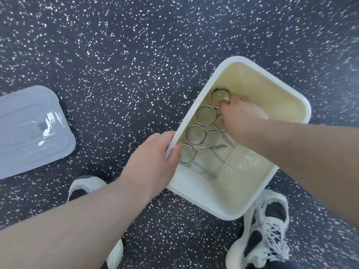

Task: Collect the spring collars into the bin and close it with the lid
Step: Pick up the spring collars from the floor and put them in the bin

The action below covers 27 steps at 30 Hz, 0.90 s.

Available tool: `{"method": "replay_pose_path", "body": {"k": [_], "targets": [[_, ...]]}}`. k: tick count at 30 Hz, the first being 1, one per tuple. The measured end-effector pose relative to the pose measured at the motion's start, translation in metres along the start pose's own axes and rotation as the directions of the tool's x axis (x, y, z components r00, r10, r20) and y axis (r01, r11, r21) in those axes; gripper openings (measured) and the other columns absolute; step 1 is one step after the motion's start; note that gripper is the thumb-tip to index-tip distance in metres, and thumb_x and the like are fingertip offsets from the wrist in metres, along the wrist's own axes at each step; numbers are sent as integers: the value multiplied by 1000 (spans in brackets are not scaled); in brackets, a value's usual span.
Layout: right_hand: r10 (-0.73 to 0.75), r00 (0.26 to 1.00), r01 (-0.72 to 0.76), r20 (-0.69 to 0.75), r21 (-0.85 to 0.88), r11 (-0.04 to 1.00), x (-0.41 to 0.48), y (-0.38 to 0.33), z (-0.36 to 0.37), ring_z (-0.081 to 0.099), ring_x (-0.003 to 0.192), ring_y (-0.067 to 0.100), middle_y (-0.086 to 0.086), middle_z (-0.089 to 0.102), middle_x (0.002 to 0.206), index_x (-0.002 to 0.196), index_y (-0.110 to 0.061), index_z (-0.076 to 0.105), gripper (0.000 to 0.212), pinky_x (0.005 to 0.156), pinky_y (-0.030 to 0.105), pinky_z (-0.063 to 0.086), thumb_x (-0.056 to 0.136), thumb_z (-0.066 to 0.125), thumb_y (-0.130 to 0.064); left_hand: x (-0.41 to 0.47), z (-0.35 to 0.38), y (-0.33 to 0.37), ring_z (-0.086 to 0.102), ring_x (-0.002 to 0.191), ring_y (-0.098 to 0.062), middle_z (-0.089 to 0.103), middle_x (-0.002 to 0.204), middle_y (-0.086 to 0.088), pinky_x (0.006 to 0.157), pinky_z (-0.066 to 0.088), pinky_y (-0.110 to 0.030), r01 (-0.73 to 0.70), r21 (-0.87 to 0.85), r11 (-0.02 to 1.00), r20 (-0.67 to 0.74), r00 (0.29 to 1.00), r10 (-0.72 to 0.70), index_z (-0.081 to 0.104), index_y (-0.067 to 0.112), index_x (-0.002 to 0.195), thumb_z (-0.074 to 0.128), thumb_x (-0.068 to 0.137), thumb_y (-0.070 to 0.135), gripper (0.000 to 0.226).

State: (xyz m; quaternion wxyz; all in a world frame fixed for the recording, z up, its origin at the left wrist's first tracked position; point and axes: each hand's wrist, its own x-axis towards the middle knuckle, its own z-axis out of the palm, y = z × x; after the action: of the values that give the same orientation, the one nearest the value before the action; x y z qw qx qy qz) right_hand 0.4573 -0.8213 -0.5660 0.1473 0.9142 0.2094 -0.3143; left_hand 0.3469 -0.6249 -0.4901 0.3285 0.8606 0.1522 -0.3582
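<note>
Chrome spring collars [206, 115] (four rings visible) inside white bin [291, 90]

Steel spring collars [202, 131] line the open white bin [229, 208] (lid [29, 131] lies apart).

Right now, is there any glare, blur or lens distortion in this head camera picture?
Head view: glare streaks the translucent plastic lid on the left; the speckled dark floor smears with motion blur toward the edges; the right hand inside the white plastic bin is soft, partly hiding the metal spring collars; the wide angle stretches the forearms.
</note>
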Motion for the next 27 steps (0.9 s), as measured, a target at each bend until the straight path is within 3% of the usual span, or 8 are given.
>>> {"method": "replay_pose_path", "body": {"k": [2, 4, 8, 12, 15, 22, 25, 27], "targets": [[-8, 998, 1, 57, 120, 993, 4, -1, 3, 58, 80, 32, 10, 59, 98, 118, -9, 44, 35, 52, 29, 36, 86, 56, -1, -1, -1, 0, 54, 89, -9, 55, 97, 11, 72, 39, -30, 5, 1, 1000, 12, 1000, -5, 57, 39, 117, 36, 102, 41, 26], [-36, 997, 25, 73, 148, 989, 8, 0, 8, 64, 78, 32, 10, 61, 92, 121, -7, 39, 40, 50, 29, 36, 86, 56, 1, -1, -1, 0, 55, 90, -11, 55, 98, 10, 74, 40, -30, 1, 9, 1000, 17, 1000, -1, 57, 38, 120, 36, 103, 41, 27], [-43, 993, 14, 114, 249, 968, 14, 10, 10, 44, 53, 15, 2, 46, 70, 124, -9, 37, 42, 41, 24, 29, 87, 54, -2, -1, 0, 0, 54, 90, -11, 54, 98, 10, 72, 37, -29, 3, 20, 1000, 14, 1000, -4, 56, 37, 119, 36, 103, 41, 25], [-46, 983, -35, 176, 433, 901, 12, 17, 8, 48, 58, 19, 5, 47, 78, 126, -16, 38, 35, 56, 32, 46, 94, 49, -8, -2, 1, 1, 54, 91, -13, 55, 99, 8, 73, 38, -30, 3, 14, 1000, 14, 1000, -3, 56, 36, 118, 35, 104, 41, 25], [-27, 991, -30, 130, 418, 908, 12, 15, 10, 51, 59, 20, 6, 49, 76, 126, -15, 39, 36, 54, 32, 47, 92, 49, -8, -1, 1, 1, 55, 89, -13, 55, 98, 8, 73, 38, -31, 5, 21, 1000, 11, 1000, -5, 56, 36, 116, 36, 103, 41, 24], [31, 984, -99, 175, 391, 915, 18, 11, 12, 53, 60, 22, 7, 50, 75, 131, -15, 39, 43, 51, 29, 45, 90, 50, -5, -2, 2, 1, 53, 89, -13, 52, 95, 9, 72, 37, -31, 9, 48, 999, 0, 1000, -9, 55, 36, 115, 35, 104, 42, 24], [19, 982, -106, 186, 473, 875, 6, 13, 2, 56, 67, 28, 9, 53, 84, 143, -18, 30, 53, 59, 33, 49, 95, 53, -18, -5, 1, 3, 55, 92, -15, 55, 102, 6, 75, 40, -32, 19, 44, 999, 9, 1000, -20, 56, 35, 120, 36, 104, 42, 27], [19, 987, -99, 159, 512, 854, -8, 15, -6, 55, 75, 31, 8, 52, 90, 146, -20, 26, 58, 62, 33, 44, 97, 54, -30, -8, 1, 5, 55, 93, -16, 55, 107, 4, 76, 40, -33, 40, 54, 998, 29, 999, -42, 54, 33, 123, 36, 103, 43, 28]]}}
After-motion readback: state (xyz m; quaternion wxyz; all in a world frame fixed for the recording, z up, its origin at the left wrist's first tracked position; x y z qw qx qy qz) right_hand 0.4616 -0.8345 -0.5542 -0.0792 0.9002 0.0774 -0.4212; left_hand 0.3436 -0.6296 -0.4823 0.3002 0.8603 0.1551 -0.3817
